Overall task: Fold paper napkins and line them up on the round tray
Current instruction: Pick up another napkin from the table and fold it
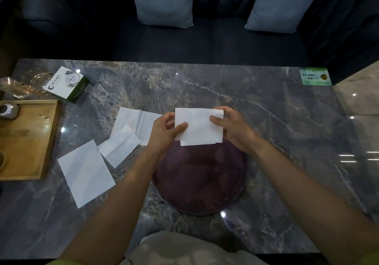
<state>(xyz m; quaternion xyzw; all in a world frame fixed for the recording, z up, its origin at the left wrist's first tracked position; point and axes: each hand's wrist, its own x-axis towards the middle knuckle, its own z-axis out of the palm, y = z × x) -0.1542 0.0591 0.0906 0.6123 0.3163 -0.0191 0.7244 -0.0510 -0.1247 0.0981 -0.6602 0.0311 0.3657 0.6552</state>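
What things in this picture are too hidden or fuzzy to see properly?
- Head view, round tray: far rim hidden by the napkin, left hand and right hand.
- Head view, green card: writing too small and blurred.
- Head view, silver object on the wooden tray: cut off by the left edge.

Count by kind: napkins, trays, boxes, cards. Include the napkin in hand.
Napkins: 4 (held napkin; loose napkins at left)
Trays: 2 (round tray; wooden tray)
Boxes: 1 (white-and-green box)
Cards: 1 (green card)
Total: 8
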